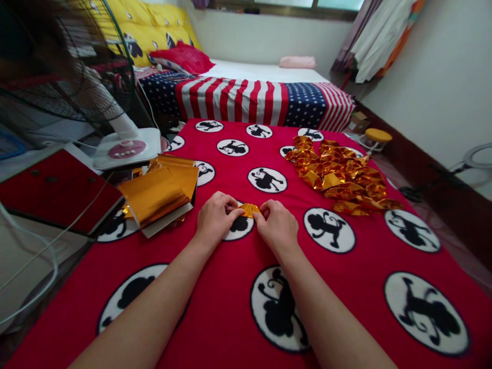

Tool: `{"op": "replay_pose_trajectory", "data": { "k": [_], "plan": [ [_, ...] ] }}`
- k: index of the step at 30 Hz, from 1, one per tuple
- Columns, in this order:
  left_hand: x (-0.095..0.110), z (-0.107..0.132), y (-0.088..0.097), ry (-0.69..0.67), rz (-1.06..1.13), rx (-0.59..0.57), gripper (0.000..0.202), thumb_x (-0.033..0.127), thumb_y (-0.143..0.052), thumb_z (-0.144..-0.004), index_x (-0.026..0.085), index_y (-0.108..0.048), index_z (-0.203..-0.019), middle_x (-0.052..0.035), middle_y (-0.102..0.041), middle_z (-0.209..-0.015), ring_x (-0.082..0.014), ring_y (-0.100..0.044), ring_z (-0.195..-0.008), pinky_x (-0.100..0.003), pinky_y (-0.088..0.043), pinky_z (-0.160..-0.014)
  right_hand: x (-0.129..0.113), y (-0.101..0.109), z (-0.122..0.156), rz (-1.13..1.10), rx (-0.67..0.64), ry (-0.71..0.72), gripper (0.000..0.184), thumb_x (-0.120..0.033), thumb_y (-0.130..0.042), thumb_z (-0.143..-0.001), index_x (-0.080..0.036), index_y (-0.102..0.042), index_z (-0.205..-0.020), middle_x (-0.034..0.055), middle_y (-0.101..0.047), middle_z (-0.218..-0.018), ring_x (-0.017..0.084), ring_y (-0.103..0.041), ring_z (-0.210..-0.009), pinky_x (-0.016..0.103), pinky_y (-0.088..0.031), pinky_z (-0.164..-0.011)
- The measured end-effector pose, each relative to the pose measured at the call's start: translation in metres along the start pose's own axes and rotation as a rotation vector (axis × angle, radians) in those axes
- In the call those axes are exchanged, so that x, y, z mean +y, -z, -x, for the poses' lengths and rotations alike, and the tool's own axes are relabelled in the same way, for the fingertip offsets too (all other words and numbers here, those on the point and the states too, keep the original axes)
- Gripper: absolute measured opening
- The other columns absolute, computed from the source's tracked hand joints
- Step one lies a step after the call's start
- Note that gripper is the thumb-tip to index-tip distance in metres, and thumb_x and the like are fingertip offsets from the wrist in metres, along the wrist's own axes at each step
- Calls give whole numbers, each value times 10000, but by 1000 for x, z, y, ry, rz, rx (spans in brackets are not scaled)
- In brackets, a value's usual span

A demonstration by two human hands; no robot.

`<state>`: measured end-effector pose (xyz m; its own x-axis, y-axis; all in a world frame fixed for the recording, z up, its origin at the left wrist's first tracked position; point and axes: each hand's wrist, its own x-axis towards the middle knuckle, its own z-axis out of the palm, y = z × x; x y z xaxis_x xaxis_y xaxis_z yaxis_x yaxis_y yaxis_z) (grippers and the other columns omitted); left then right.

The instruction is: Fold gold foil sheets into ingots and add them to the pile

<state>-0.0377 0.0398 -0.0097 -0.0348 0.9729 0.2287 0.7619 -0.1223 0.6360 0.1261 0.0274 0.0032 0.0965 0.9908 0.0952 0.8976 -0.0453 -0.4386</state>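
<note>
Between my two hands is a small folded piece of gold foil paper [250, 210], held just over the red cloth [215, 312] with black monkey figures in white circles. My left hand [217, 218] pinches its left end with thumb and fingers. At the other end, my right hand [277, 225] grips the foil the same way. To the left lies a stack of flat gold foil sheets [159, 192]. A heap of folded gold foil pieces [338, 171] spreads over the cloth at the right.
A fan [126, 146] with a white base stands at the left, near a dark red panel [54, 189] and loose white cables. Beyond the cloth is a bed with a striped, starred cover [238, 97]. A yellow-topped stool [378, 135] stands at the right wall.
</note>
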Motion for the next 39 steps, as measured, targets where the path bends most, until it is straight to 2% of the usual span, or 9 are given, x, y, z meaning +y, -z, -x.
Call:
{"op": "replay_pose_trajectory", "data": {
  "k": [4, 8, 12, 16, 20, 24, 29, 35, 39],
  "plan": [
    [-3, 0, -1, -9, -3, -2, 131, 310, -746, -737, 195, -694, -772, -9, -638, -843, -137, -627, -694, -261, -442, -644, -3, -1, -1, -15, -15, -47, 121, -366, -648, -797, -247, -640, -813, 16, -683, -885, 196, -619, -750, 279, -264, -557],
    [-6, 1, -1, -23, 70, -5, 152, 298, -737, -745, 201, -711, -859, -15, -671, -906, -140, -639, -726, -257, -458, -668, 0, -5, 4, -127, 66, -22, 90, -329, -649, -789, -244, -625, -770, 0, -678, -861, 174, -610, -742, 268, -283, -565],
    [-9, 2, 0, -44, 178, -52, 238, 339, -724, -761, 222, -741, -967, -24, -726, -925, -158, -652, -767, -262, -476, -705, 8, -7, 6, -331, 49, -42, 135, -388, -657, -784, -256, -635, -765, -41, -663, -697, 148, -594, -642, 253, -303, -549],
    [-12, 4, 0, -17, 314, -117, 294, 398, -724, -752, 198, -767, -964, -52, -762, -894, -191, -671, -778, -267, -495, -692, 11, -8, 6, -452, 34, -15, 163, -416, -667, -771, -255, -644, -762, -53, -654, -648, 142, -590, -614, 243, -319, -541],
    [-12, 6, 0, 13, 454, -155, 309, 412, -717, -758, 173, -775, -945, -58, -774, -863, -183, -677, -711, -252, -493, -635, 10, -10, 6, -537, 20, 23, 181, -418, -687, -756, -261, -683, -847, -47, -692, -708, 136, -603, -622, 235, -351, -554],
    [-7, 8, 3, 22, 526, -169, 295, 392, -744, -735, 153, -785, -903, -60, -776, -815, -176, -680, -673, -236, -480, -592, 9, -11, 6, -561, 8, 42, 192, -429, -680, -763, -250, -713, -825, -30, -697, -682, 142, -602, -610, 236, -351, -544],
    [-6, 8, 5, 19, 593, -158, 259, 357, -735, -747, 155, -792, -898, -65, -784, -863, -197, -712, -763, -249, -525, -689, 10, -12, 4, -585, 16, 40, 191, -416, -676, -765, -241, -722, -825, -22, -708, -693, 142, -611, -616, 229, -360, -542],
    [-7, 8, 5, -23, 611, -89, 223, 340, -718, -760, 153, -795, -855, -66, -783, -845, -195, -714, -764, -248, -537, -698, 12, -17, 4, -683, 14, 32, 235, -446, -670, -749, -225, -730, -805, -13, -702, -674, 141, -606, -610, 224, -412, -553],
    [-5, 8, 5, -18, 605, -79, 223, 339, -700, -767, 150, -792, -842, -57, -776, -791, -172, -688, -672, -233, -525, -608, 13, -18, 4, -746, 9, 32, 256, -460, -666, -747, -218, -731, -798, -6, -703, -681, 145, -608, -621, 227, -446, -576]
  ]
}}
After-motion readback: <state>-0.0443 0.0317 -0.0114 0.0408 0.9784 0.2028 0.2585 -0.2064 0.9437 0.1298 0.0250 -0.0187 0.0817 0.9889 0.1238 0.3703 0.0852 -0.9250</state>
